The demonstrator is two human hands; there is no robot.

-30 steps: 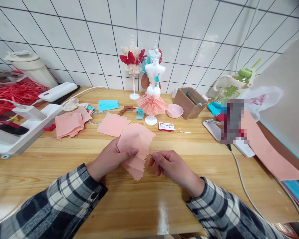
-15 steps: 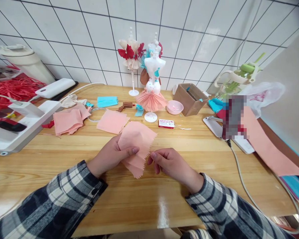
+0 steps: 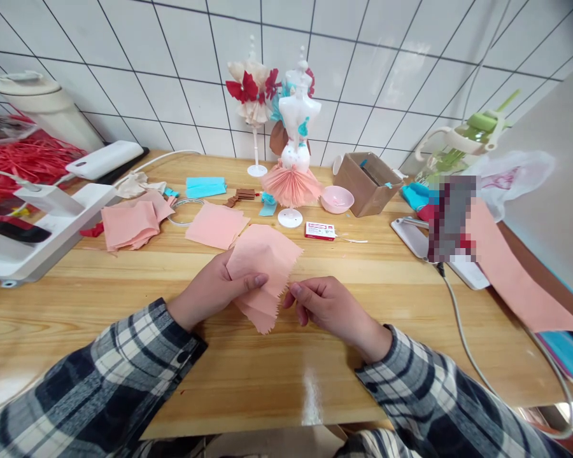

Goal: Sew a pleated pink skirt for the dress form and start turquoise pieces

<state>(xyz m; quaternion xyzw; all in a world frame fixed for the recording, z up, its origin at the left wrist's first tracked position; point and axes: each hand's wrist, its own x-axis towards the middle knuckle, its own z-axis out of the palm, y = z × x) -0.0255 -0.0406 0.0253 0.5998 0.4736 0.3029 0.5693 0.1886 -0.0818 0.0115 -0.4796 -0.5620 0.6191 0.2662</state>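
On the near side of the small white dress form [image 3: 300, 121], in the head view, a few layers of pink sheet [image 3: 262, 257] are held just above the tabletop [image 3: 248, 381]. The left hand [image 3: 210, 289] has them clamped, thumb lying flat on top and the other fingers hidden underneath. Also nearer than the dress form, and a little to its right, the right hand [image 3: 325, 305] has thumb and forefinger drawn together at the toothed edge; whether a tooth is pinched between them I cannot tell.

The sheet looks like crepe paper or thin cloth: very light, limp and matt, so it should not slip much, but would likely crease under a hard grip. Its notched rim seems the weakest part and may tear if tugged sideways. The broad plain area, where the left thumb presses, looks the best place to hold; the rim calls for a fingertip touch.

Left of the dress form, nearer the person, lie a flat pink stack [image 3: 217, 226] and, farther left, a looser pink pile [image 3: 131, 222].
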